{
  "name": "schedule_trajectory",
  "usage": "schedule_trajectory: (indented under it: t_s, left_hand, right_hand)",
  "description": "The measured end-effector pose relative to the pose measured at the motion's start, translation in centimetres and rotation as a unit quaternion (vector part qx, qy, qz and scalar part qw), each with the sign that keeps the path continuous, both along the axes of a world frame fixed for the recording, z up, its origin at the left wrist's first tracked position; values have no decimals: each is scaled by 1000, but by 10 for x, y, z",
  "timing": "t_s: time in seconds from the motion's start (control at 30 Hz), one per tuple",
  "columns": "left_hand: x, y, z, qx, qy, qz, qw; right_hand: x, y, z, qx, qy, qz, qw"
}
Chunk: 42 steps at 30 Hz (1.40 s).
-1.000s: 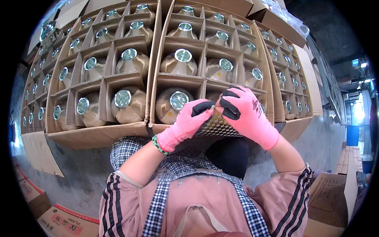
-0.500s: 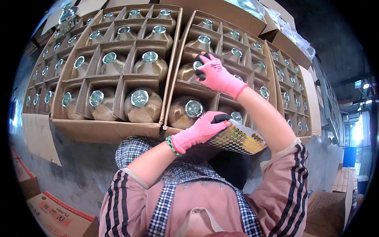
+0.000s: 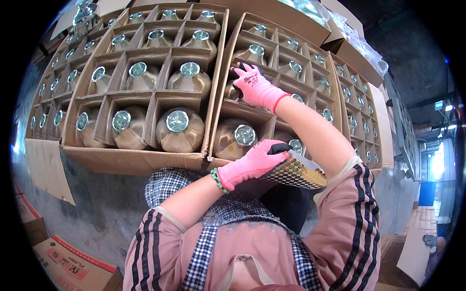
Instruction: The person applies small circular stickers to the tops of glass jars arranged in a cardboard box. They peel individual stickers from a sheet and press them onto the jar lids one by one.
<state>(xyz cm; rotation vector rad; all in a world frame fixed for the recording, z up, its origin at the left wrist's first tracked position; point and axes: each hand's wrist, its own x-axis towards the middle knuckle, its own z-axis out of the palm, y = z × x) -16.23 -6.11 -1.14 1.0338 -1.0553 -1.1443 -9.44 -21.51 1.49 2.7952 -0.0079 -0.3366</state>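
My left hand point(image 3: 255, 165), in a pink glove with black fingertips, pinches a sheet of small round gold and yellow stickers point(image 3: 298, 172) by its upper corner. My right hand point(image 3: 257, 87), gloved alike, reaches into a compartment of the carton point(image 3: 209, 131) in front. Its fingers curve over a golden glass flask point(image 3: 232, 91), whose mouth the hand hides. In the compartment nearest me, a tilted glass flask point(image 3: 228, 136) shows a small yellow spot on its side. More flasks with wide, greenish mouths stand in the cardboard cells around.
Another divided carton point(image 3: 136, 160) of flasks adjoins on the left, with further cartons at the far left and at the right point(image 3: 361, 111). Clear plastic wrap point(image 3: 359, 46) lies on boxes at the back right. A printed cardboard box point(image 3: 73, 264) sits on the floor at lower left.
My right hand has moved slightly left and down onto the flask, and its fingers have closed around it. My left hand still holds the sticker sheet in nearly the same place.
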Motion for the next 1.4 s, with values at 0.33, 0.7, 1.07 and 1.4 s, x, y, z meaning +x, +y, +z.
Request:
schedule_trajectory:
  t_s: [0.33, 0.7, 1.07, 1.4]
  left_hand:
    - [-3, 2, -6, 58, 167, 136, 975]
    - [0, 8, 5, 36, 65, 144, 987]
    - [-9, 28, 76, -172, -475, 165, 847]
    - [5, 33, 66, -178, -294, 131, 930]
  right_hand:
    - [-168, 29, 153, 300, -326, -153, 883]
    - [-279, 46, 83, 476, -411, -342, 699]
    - [-267, 77, 109, 446, -352, -294, 768]
    - [-246, 88, 123, 451, -329, -207, 803]
